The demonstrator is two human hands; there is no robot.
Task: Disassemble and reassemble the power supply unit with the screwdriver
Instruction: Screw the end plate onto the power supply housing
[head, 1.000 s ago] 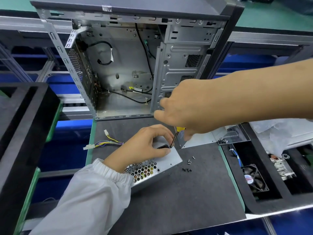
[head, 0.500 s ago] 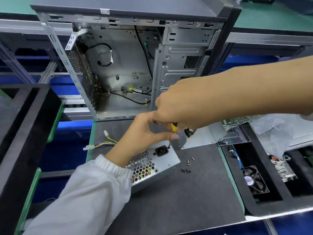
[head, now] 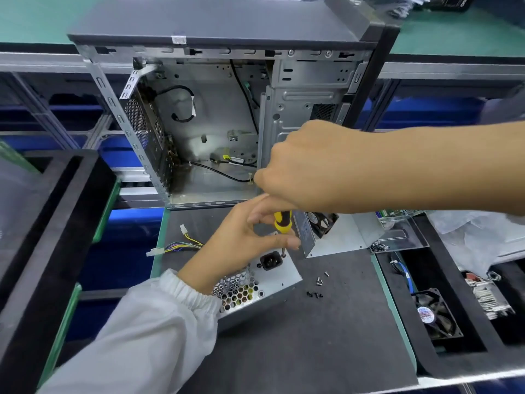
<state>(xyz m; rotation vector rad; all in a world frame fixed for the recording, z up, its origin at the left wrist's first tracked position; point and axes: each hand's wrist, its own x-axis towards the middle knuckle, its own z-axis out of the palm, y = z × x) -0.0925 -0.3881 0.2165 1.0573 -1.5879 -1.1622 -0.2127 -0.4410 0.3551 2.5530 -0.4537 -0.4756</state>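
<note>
Silver metal power supply unit (head: 272, 280) is lying under both hands; right hand (head: 306, 166) is gripping the yellow-and-black screwdriver (head: 281, 221) upright over it, left hand (head: 241, 240) is pinching its shaft. Loose screws (head: 319, 280) are lying just right.

One open grey metal computer case (head: 216, 115), one silver perforated power supply unit (head: 264, 282), two black cooling fans (head: 437, 314), two hands (head: 241, 237)

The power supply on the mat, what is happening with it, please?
A person is working a screw at the power supply unit on the mat. The right hand grips the yellow screwdriver from above; the left hand pinches near its shaft, beside the socket. Loose screws lie nearby, before the open computer case.
</note>
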